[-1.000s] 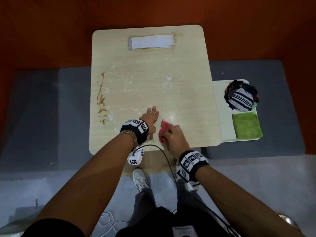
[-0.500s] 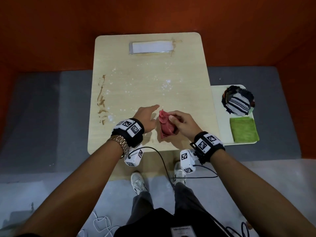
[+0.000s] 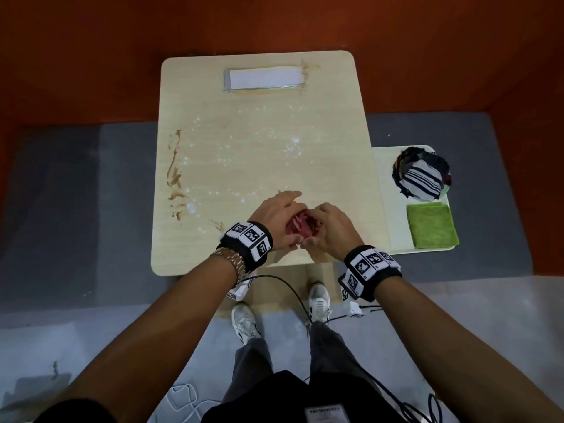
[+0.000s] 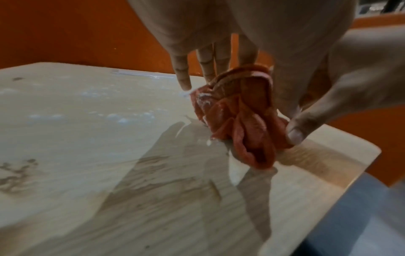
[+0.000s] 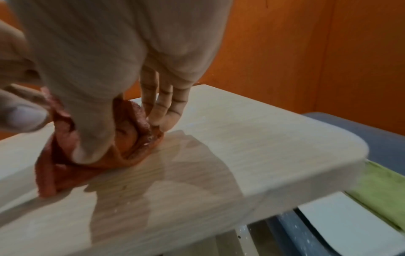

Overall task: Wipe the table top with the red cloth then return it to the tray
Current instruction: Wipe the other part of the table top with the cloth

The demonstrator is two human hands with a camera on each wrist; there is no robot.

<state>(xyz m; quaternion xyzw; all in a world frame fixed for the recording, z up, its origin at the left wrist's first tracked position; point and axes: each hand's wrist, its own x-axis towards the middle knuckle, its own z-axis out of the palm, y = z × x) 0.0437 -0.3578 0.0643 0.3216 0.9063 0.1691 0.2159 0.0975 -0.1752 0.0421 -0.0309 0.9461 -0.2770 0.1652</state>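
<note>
The red cloth [image 3: 300, 228] is bunched up just above the near edge of the wooden table top [image 3: 259, 154], cupped between both hands. My left hand [image 3: 274, 215] holds it from the left, its fingers [image 4: 207, 69] straight behind the cloth [image 4: 241, 124] and its thumb against the folds. My right hand [image 3: 331, 228] grips it from the right, the thumb pushed into the cloth [image 5: 131, 138] and the fingers [image 5: 163, 107] wrapped round the far side. The white tray [image 3: 383, 190] stands to the right of the table.
On the tray lie a folded green cloth [image 3: 432, 225] and a bowl of dark and striped cloths [image 3: 422, 176]. Brown smears [image 3: 175, 175] run along the table's left side, with white specks across its middle. A white strip [image 3: 264, 79] lies at the far end.
The right hand has lifted the cloth off the table near the front edge. The left hand has left the table top and closed in on the cloth from the left.
</note>
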